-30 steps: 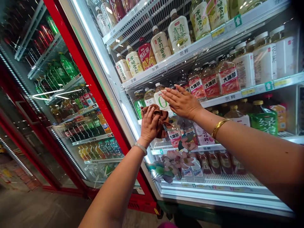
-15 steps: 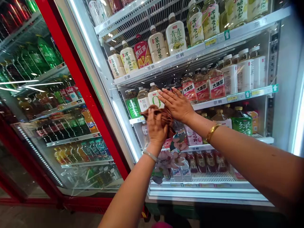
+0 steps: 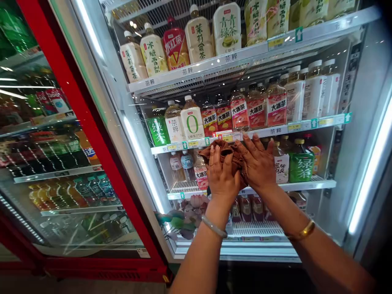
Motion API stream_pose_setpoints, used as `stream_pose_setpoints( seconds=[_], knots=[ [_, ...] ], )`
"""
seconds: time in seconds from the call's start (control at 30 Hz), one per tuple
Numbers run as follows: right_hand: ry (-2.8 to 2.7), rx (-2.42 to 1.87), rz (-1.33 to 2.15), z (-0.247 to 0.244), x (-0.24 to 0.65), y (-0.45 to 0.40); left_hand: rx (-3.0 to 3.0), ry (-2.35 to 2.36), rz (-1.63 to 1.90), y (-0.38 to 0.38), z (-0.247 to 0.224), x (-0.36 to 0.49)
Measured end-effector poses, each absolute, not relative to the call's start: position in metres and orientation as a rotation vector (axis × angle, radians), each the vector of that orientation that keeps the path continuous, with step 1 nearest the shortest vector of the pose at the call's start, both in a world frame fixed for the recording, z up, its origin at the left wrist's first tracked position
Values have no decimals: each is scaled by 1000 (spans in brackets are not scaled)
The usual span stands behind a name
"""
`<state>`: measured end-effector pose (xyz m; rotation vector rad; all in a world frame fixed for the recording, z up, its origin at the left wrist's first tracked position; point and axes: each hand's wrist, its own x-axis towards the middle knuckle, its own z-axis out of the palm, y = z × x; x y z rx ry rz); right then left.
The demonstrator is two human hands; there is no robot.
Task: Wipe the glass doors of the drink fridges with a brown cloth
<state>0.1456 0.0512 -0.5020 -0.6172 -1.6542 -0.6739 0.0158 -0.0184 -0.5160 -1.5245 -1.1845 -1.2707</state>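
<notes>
Reaching forward, two bare forearms carry a pale grey bangle (image 3: 214,227) and a gold bangle (image 3: 306,230); the left hand (image 3: 222,175) is clamped on a bunched brown cloth (image 3: 222,145), fingers lying over its folds; the right hand (image 3: 259,163) has its fingers spread apart, its inner edge against the cloth, and whether it pins any of it cannot be told. The cloth appears to rest on the glass door (image 3: 324,204) of a drinks cooler (image 3: 245,254), above and right of a lotus decal (image 3: 183,220); the step in hand looks like wiping the glass, and the next stroke would call for even pressure and the cloth laid flatter under the palm. Behind the pane, upright on a price-tagged shelf (image 3: 275,130), stand a bottle marked 0 (image 3: 192,120), a green-labelled bottle (image 3: 157,130) and a pink-labelled bottle (image 3: 277,106); off to the left is a red-framed second cooler (image 3: 93,122).
</notes>
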Motion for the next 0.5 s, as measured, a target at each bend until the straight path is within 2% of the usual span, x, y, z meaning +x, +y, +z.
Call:
stream_pose_setpoints(
  seconds=[0.13,0.3,0.5],
  knots=[
    [-1645,-671,-634,-516,152,53,-1524,-1224,-1333,-24,-514,5],
    [-1685,-691,-605,-518,157,49,-1216,-1426,-1609,-20,-507,11],
    [-1720,-643,-501,-520,169,48,-1521,-1235,-1472,-5,-524,67]
  ],
)
